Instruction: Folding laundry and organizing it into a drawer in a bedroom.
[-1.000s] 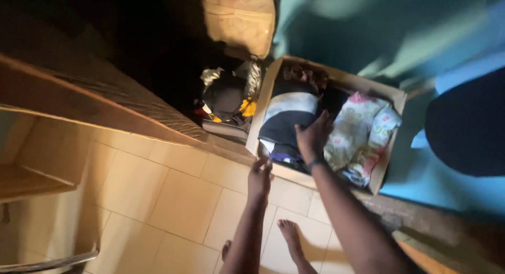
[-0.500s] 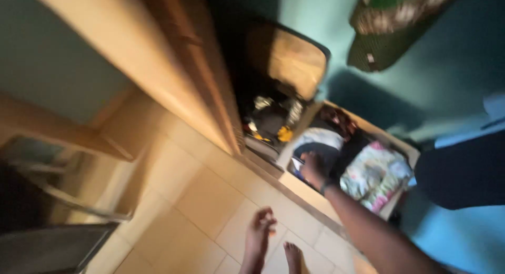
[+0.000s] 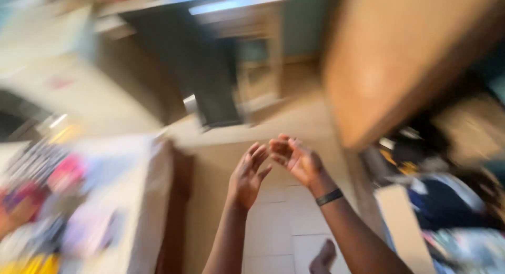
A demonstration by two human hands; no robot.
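— Tiled floor (image 3: 294, 211) now fills the middle of a badly blurred view; the camera has swung away from the cardboard box (image 3: 402, 226), which a second ago sat centre and now lies at the right edge, clothes (image 3: 447, 205) still inside.

— And the hands?

— Both are lifted over the floor, close together. The right hand (image 3: 297, 161), earlier down among the clothes, is out of the box, its grip released, fingers loosely curled, holding nothing. The left hand (image 3: 247, 174) is spread and empty too.

— Anything smaller?

— A dark wristband (image 3: 329, 196) on the right wrist.
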